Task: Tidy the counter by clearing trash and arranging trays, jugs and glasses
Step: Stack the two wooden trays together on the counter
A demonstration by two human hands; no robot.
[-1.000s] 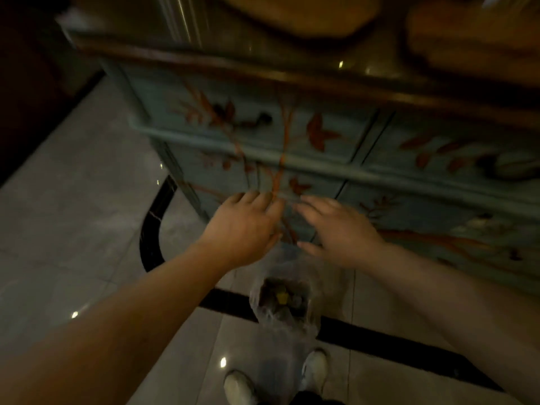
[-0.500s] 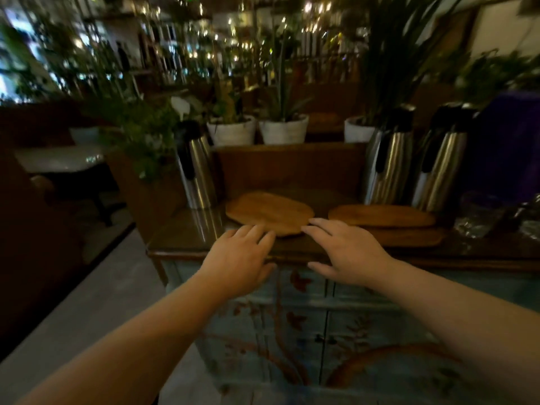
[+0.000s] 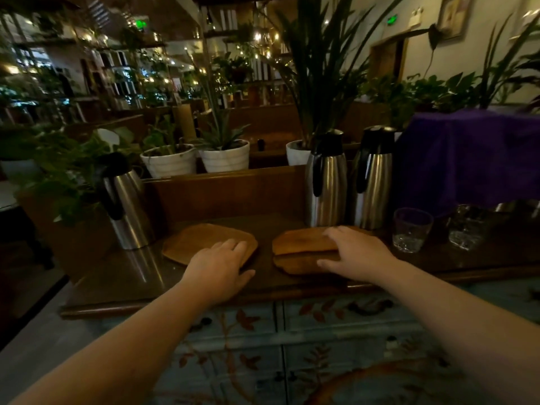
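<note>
Three brown wooden trays lie on the dark counter top (image 3: 122,276). One tray (image 3: 201,241) lies alone on the left. My left hand (image 3: 219,267) rests flat over its near right corner, fingers spread. On the right, an upper tray (image 3: 304,242) is stacked on a lower tray (image 3: 295,266). My right hand (image 3: 356,254) lies on the upper one, with the thumb at the stack's front edge. One steel jug (image 3: 125,206) stands at the left, and two jugs (image 3: 327,182) (image 3: 374,179) behind the stack. Two glasses (image 3: 412,229) (image 3: 467,229) stand at the right.
A purple cloth (image 3: 473,153) covers something at the back right, above the glasses. White plant pots (image 3: 172,162) (image 3: 226,157) sit on a wooden ledge behind the counter. Below the counter is a painted blue cabinet front (image 3: 321,340). Grey floor lies to the left.
The view has swung up from a trash bag on the floor to the counter top. Both hands have moved forward onto the wooden trays.
</note>
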